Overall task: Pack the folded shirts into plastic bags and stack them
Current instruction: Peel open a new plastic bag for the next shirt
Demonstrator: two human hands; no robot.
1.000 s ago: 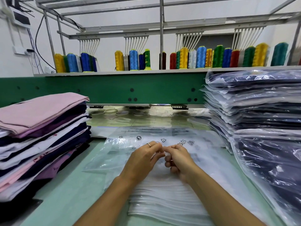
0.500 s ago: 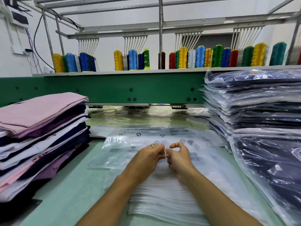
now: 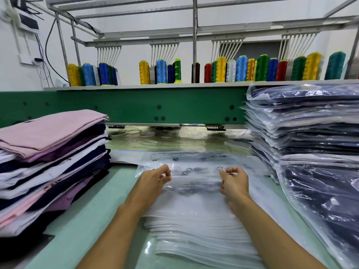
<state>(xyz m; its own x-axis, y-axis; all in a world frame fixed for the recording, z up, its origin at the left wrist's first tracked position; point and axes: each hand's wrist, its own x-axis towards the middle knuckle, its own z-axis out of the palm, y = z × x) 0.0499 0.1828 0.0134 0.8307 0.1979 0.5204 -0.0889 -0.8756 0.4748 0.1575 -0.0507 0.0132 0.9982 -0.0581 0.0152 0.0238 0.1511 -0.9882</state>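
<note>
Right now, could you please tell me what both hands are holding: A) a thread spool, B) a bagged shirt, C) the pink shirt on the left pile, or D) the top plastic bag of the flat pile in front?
D: the left hand and the right hand each pinch the top plastic bag, one at each side, above the pile of empty bags.

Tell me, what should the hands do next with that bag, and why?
Probably pull the top plastic bag open: the left hand and right hand each pinch its edge, it is empty, and the pink folded shirt waits atop the left stack.
</note>
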